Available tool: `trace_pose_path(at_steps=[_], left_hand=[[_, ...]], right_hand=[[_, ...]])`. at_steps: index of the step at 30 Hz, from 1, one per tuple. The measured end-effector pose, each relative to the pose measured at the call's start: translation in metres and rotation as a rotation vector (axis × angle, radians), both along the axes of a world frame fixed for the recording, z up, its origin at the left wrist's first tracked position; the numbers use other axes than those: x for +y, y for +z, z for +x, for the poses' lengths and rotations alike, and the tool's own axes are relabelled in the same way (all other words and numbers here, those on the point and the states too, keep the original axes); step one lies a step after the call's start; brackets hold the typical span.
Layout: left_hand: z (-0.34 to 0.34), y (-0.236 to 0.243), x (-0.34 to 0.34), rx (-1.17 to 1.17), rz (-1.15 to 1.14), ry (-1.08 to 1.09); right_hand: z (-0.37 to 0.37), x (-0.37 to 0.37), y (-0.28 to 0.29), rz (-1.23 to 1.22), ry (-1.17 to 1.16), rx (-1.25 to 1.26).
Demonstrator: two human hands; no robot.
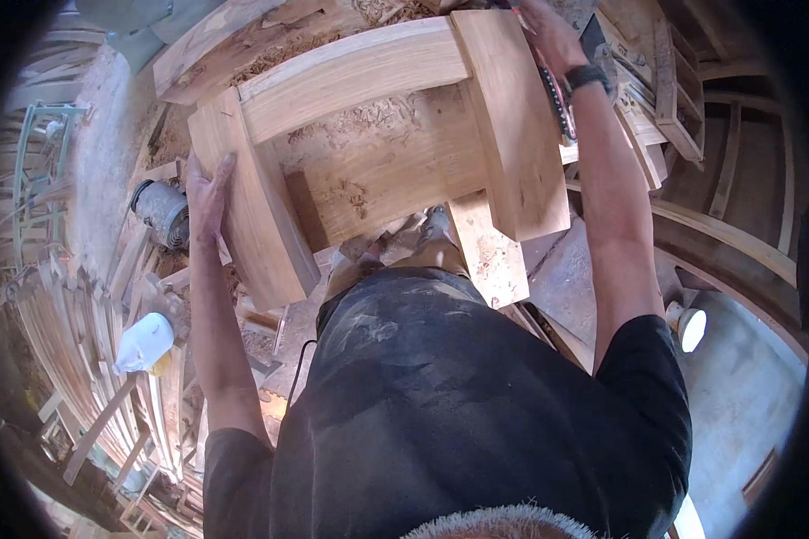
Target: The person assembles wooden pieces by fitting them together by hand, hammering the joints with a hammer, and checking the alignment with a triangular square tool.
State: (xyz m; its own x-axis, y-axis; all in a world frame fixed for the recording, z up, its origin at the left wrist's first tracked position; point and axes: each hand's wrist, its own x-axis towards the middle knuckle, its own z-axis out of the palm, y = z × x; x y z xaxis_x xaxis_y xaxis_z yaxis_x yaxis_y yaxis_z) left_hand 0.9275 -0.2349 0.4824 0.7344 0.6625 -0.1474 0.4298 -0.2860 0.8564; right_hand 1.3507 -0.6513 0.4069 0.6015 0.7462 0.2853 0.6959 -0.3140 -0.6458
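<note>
A pale wooden frame lies in front of me, made of a curved rail between two thick side pieces. My left hand grips the outer side of the left side piece, the thumb laid over its top face and the other fingers mostly hidden. At the far end of the right side piece, my right hand rests along the outer edge, fingertips partly cut off by the picture's top. A dark band circles the right wrist. Beside that hand runs a dark strip with red and white marks.
Under the frame is a flat board scattered with shavings. A grey cylindrical motor-like thing stands near my left hand. Further left are a white jug and stacked wood strips. A white container and a wooden rack are right.
</note>
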Motion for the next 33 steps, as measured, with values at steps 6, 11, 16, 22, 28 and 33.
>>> trace_pose_path(at_steps=[6, 11, 16, 22, 28, 33], left_hand=[[-0.004, -0.024, 0.023, 0.02, 0.063, -0.013], [0.021, -0.019, 0.01, 0.056, 0.005, -0.067], [0.017, -0.018, 0.021, 0.058, 0.053, -0.057], [0.033, -0.007, -0.017, -0.113, 0.761, -0.084], [0.118, 0.008, -0.102, -0.12, 0.837, -0.571], [0.18, -0.017, -0.098, 0.144, 0.987, -0.72]], right_hand=[[0.025, 0.021, -0.075, -0.05, 0.005, -0.374], [0.013, -0.006, -0.057, -0.187, -0.123, -0.445], [-0.04, 0.035, -0.011, 0.68, -0.412, 0.261], [-0.074, -0.02, 0.037, 0.36, -0.177, 0.636], [-0.077, -0.024, 0.022, 0.27, -0.254, 0.345], [-0.083, -0.009, 0.035, 0.236, -0.218, 0.506]])
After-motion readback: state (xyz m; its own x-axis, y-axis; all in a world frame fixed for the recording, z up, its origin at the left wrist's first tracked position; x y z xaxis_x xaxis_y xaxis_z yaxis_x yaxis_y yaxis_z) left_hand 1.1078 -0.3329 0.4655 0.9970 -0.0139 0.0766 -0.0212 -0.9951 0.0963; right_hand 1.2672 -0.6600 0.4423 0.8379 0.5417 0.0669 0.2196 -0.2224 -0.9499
